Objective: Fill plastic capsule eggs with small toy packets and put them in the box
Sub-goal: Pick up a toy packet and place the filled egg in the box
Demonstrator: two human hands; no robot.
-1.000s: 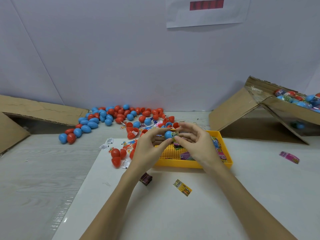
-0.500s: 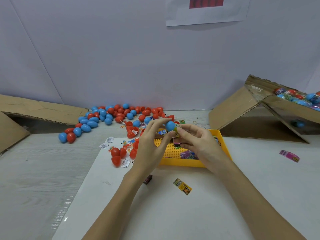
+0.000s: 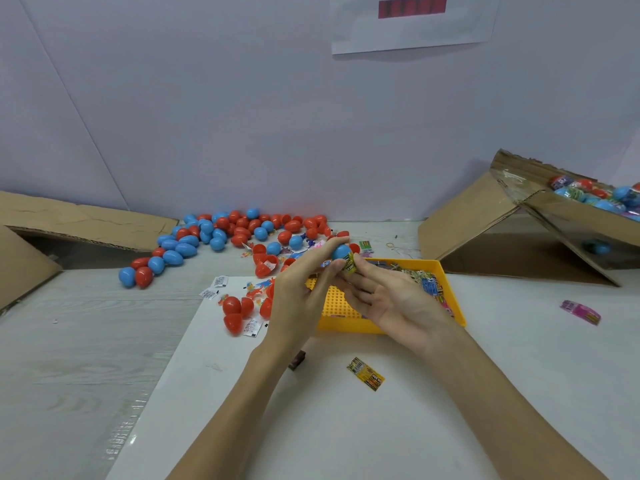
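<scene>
Steadying blue egg half (image 3: pixel 341 251) in left hand (image 3: pixel 301 299) pinch so right hand (image 3: pixel 391 299) fingertips can stuff packet (image 3: pixel 349 264) in.

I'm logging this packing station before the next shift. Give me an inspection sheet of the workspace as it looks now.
Surface: white sheet over a pale wood-grain table.
Job's things: left hand holds a blue capsule egg; right hand pinches a green packet against it. Yellow tray holds packets. Right cardboard box holds filled eggs.
Clutter: loose red and blue eggs, yellow packet, pink packet.
Grippers: both hands busy over the tray.
Cables: nothing seen.
Surroundings: pale wall, paper sheet, cardboard flap at left.
</scene>
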